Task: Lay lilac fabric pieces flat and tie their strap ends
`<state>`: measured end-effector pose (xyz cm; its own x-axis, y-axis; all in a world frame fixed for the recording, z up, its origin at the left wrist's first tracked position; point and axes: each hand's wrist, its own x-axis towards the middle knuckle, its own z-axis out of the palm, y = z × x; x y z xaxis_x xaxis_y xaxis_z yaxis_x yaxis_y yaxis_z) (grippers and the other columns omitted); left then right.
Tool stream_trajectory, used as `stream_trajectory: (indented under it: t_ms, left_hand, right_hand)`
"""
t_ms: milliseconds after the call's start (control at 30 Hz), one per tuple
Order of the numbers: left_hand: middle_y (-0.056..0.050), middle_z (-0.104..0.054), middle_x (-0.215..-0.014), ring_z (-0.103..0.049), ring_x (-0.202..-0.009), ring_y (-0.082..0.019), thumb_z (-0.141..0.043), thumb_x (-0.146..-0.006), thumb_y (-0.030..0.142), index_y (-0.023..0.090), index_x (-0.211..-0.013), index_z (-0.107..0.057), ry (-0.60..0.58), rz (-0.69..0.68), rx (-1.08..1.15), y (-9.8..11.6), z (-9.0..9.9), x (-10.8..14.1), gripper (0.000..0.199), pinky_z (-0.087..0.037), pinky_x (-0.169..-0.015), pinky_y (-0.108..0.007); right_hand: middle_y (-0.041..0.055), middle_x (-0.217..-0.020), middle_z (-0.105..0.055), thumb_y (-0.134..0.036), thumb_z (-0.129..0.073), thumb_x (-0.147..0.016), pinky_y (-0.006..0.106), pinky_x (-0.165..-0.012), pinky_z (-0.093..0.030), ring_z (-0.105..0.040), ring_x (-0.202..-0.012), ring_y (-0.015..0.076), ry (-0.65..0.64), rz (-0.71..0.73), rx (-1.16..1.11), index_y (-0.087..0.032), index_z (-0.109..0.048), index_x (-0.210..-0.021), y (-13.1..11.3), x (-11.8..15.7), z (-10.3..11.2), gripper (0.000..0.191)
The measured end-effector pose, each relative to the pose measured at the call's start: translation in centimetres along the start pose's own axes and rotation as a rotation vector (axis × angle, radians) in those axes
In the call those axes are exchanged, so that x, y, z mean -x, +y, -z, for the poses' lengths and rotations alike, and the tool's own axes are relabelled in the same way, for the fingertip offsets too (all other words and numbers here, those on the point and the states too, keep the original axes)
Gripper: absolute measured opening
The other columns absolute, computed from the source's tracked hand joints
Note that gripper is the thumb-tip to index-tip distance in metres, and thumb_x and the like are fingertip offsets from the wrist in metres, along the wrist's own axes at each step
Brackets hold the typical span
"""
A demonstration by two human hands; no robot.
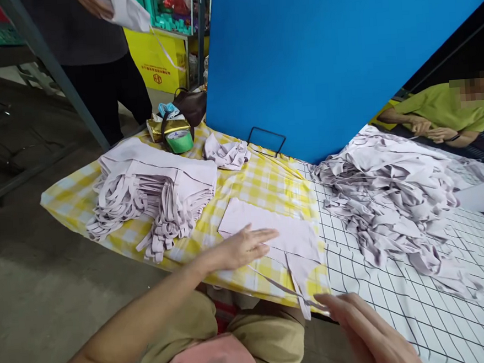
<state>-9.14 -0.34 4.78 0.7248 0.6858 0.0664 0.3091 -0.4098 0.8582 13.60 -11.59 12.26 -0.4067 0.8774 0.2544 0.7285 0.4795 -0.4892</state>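
Head view: the left hand (pixel 244 247) lies over the pale lilac garment (pixel 282 228) spread on the yellow checked table (pixel 263 188), its grip open and fingers extended, closed around nothing. The right hand (pixel 366 327) is at the strap ends near the table's front edge, fingers partly bent; whether its grip holds a strap (pixel 301 288), I cannot tell. Left of the garment sits a stack of similar pieces (pixel 158 171), straps hanging down.

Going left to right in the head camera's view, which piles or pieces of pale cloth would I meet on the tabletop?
The neat stack of strapped pieces → the single flat piece → the big loose heap.
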Motion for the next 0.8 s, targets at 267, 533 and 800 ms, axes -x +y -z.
stream_trajectory:
  t_ms: [267,533,800]
  left_hand:
    - [-0.001,-0.064,-0.066,-0.057,-0.062,-0.011,-0.047,-0.087,0.041,0.014,-0.076,-0.06,0.038,0.151,0.535,5.4,-1.1,1.8,0.031,-0.039,-0.058,-0.019]
    - [0.004,-0.05,-0.043,-0.059,-0.05,-0.013,-0.05,-0.079,0.055,0.016,-0.071,-0.05,0.19,0.34,0.851,3.0,-2.9,2.1,0.039,-0.04,-0.051,-0.02]
    - [0.005,-0.05,-0.043,-0.058,-0.044,-0.013,-0.048,-0.08,0.054,0.017,-0.073,-0.047,0.247,0.393,0.878,2.7,-3.4,2.5,0.038,-0.04,-0.047,-0.02]
  right_hand:
    - [-0.0017,-0.066,-0.06,-0.025,-0.032,-0.09,0.02,-0.046,-0.042,-0.054,-0.048,0.0111,-0.196,-0.123,-0.126,-0.023,-0.044,-0.103,0.9,-5.8,-3.3,0.017]
    - [-0.0003,-0.067,-0.058,-0.025,-0.037,-0.088,0.022,-0.05,-0.044,-0.054,-0.055,0.0121,-0.012,-0.163,-0.149,-0.021,-0.046,-0.09,2.1,-6.4,-5.8,0.009]
    - [0.0034,-0.076,-0.056,-0.016,-0.044,-0.087,0.026,-0.059,-0.044,-0.054,-0.066,0.0155,0.179,0.101,0.141,-0.018,-0.05,-0.104,2.4,-5.3,-9.5,0.018]
